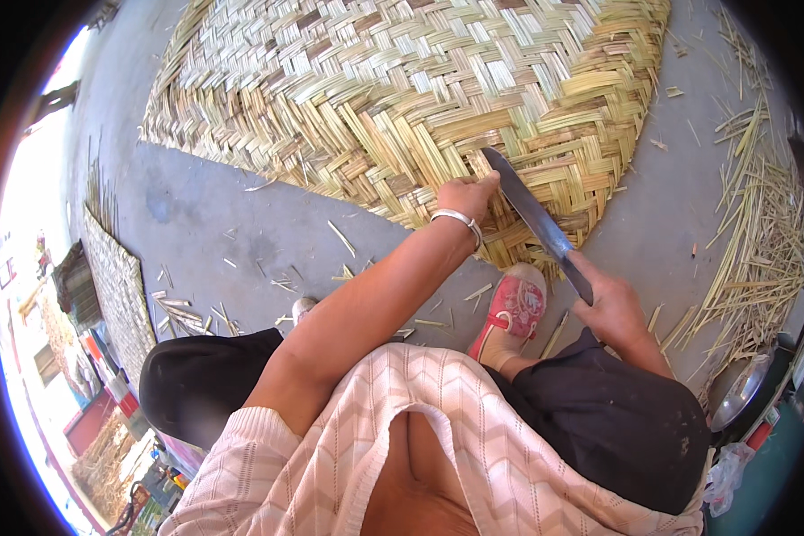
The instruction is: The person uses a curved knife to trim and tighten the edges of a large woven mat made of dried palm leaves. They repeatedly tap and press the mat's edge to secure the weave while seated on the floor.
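Observation:
A large woven mat (375, 98) of flat, pale green and straw-coloured strips lies on the grey floor, one corner pointing toward me. My left hand (466, 196), with a silver bangle at its wrist, is closed at the mat near that corner, pinching a short pale strip (479, 163). In my right hand (612, 305) is a machete (534, 214), gripped at its near end. Its long dark blade slants up and left across the mat, the tip beside my left fingertips. Whether the blade touches the strip I cannot tell.
My foot in a red patterned shoe (515, 304) stands just below the mat's corner. Loose strips and straw (750, 223) are heaped along the right, by a metal pan (741, 393). Cut scraps (180, 308) litter the floor, and another woven piece (116, 277) lies at left.

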The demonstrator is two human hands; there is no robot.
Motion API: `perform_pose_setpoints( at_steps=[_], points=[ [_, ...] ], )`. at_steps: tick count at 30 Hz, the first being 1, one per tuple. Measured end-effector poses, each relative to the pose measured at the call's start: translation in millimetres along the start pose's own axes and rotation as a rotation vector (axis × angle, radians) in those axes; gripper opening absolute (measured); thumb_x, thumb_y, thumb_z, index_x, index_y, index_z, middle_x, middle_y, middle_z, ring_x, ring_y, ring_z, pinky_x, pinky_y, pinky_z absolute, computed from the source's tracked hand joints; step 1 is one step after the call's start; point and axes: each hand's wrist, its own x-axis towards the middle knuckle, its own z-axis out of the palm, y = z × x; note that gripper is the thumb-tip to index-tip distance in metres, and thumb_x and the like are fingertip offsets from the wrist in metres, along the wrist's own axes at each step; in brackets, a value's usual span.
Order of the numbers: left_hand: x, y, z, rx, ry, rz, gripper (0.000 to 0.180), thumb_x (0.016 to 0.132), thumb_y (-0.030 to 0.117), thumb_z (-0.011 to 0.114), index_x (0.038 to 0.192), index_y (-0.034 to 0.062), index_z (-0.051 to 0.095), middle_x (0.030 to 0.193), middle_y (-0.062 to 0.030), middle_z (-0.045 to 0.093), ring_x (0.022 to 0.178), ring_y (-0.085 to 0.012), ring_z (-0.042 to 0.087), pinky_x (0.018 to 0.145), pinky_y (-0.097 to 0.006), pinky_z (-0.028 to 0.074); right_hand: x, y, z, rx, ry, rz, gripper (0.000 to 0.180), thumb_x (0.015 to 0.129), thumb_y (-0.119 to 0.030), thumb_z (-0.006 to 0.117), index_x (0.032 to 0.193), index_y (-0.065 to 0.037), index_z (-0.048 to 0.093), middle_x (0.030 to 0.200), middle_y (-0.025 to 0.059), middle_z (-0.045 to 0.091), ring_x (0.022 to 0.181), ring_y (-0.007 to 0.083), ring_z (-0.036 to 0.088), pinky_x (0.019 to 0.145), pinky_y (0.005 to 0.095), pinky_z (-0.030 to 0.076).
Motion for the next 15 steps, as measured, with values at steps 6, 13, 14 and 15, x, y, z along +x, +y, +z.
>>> perform_pose_setpoints(
  at_steps=[6, 13, 14, 15],
  points=[
    [-20.5, -15.5, -5.6, 0.007, -0.121, 0.121, 0.033, 0.086, 0.033, 0.075, 0.085, 0.0005, 0.07, 0.072, 0.0011, 0.062, 0.064, -0.0066, 0.05, 0.058, -0.024, 0.041, -3.2, 7.6, 13.2, 0.048, -0.008, 0.116, 0.073, 0.073, -0.02, 0.062, 0.144, -0.022, 0.043, 0.083, 0.023, 0.065, 0.079, 0.0418, 0.064, 0.073, 0.049, 0.051],
    [-53.8, -24.9, -0.4, 0.013, -0.237, 0.488, 0.019, 0.088, 0.018, 0.074, 0.08, 0.0025, 0.065, 0.07, 0.0035, 0.056, 0.065, -0.006, 0.045, 0.057, -0.025, 0.041, 6.8, 18.3, 19.5, 0.033, 0.07, 0.194, 0.07, 0.076, -0.022, 0.064, 0.143, -0.023, 0.042, 0.091, 0.0235, 0.066, 0.087, 0.043, 0.064, 0.077, 0.0494, 0.051],
    [-53.7, -21.8, -1.2, -0.014, -0.229, 0.449, 0.019, 0.088, 0.018, 0.074, 0.081, 0.0019, 0.065, 0.07, 0.0031, 0.057, 0.066, -0.0063, 0.046, 0.057, -0.025, 0.041, 8.2, 20.0, 20.4, 0.052, 0.064, 0.154, 0.07, 0.076, -0.022, 0.064, 0.142, -0.021, 0.042, 0.093, 0.0237, 0.066, 0.088, 0.043, 0.064, 0.077, 0.0493, 0.051],
    [-51.5, -18.1, -2.5, -0.041, -0.222, 0.409, 0.019, 0.088, 0.018, 0.074, 0.083, 0.0013, 0.066, 0.071, 0.0028, 0.058, 0.066, -0.0066, 0.047, 0.058, -0.025, 0.042, 9.1, 22.4, 21.3, 0.069, 0.051, 0.114, 0.069, 0.076, -0.022, 0.064, 0.141, -0.02, 0.042, 0.094, 0.0239, 0.066, 0.089, 0.043, 0.063, 0.078, 0.0492, 0.05]
  ],
)
